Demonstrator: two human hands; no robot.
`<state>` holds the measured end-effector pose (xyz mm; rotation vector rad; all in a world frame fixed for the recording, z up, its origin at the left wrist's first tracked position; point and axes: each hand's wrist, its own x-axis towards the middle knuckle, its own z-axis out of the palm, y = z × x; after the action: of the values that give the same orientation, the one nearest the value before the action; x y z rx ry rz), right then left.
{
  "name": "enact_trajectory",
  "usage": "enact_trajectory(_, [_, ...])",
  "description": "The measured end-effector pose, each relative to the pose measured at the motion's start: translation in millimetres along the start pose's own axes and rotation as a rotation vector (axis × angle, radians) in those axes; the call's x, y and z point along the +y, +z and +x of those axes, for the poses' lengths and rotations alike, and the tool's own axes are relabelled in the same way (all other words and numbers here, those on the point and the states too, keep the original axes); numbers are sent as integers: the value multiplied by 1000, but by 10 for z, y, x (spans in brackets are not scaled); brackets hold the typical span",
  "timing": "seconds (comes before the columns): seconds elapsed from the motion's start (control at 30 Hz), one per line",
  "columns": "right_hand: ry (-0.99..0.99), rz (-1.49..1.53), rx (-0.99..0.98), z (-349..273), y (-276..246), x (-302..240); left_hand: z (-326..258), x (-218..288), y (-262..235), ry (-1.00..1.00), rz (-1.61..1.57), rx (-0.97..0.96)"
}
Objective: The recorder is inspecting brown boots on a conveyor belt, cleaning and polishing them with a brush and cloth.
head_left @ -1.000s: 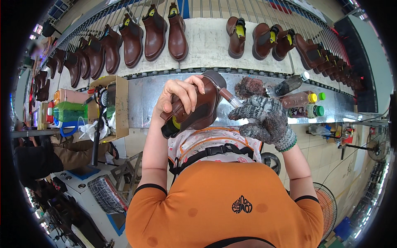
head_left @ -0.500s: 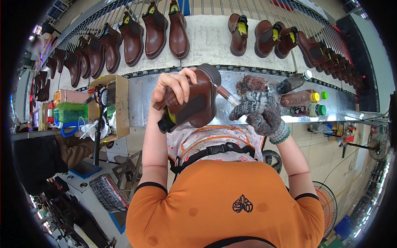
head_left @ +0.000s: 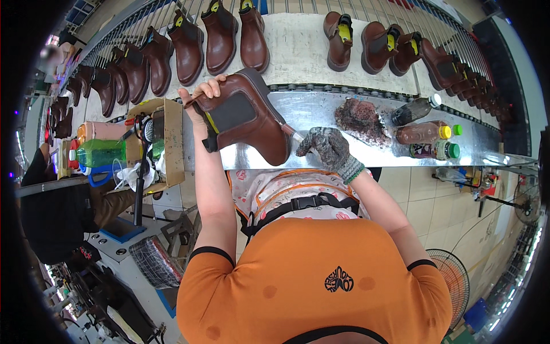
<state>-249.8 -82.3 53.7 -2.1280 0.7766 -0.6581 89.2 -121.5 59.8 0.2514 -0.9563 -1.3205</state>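
Gloved right fingers (head_left: 315, 140) pinch a slim tool (head_left: 297, 137) at the sole (head_left: 256, 82); left fingers (head_left: 212, 86) clasp the tilted boot (head_left: 264, 135). Apparent edge work calls for steadiness.

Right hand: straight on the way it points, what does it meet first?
The brown boot, near its sole edge; the slim applicator in the right hand appears to touch it, though depth is unclear.

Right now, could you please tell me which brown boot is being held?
The tilted boot in the bare left hand; neither hand holds the other boots.
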Motion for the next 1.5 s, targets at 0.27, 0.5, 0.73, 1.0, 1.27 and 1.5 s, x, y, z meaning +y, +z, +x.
enact_trajectory(0.27, [198, 274, -64, -167, 123, 139, -13, -13, -410, -72, 19, 292])
enact_trajectory(0.5, [357, 548, 53, -366, 295, 293, 21, -67, -512, -94, 83, 685])
enact_trajectory(0.73, [650, 1140, 260, -451, 480, 516, 78, -275, -289, 103, 333, 848])
enact_trajectory(1.0, [822, 1277, 365, -495, 421, 443, -141, -150, -558, -66, 1417, 647])
enact_trajectory(1.27, [646, 947, 388, -417, 63, 151, -347, -39, -72, -50, 1589, 614])
enact_trajectory(1.5, [525, 506, 387, -362, 117, 455, -684, -36, 448, 23, 1652, 669])
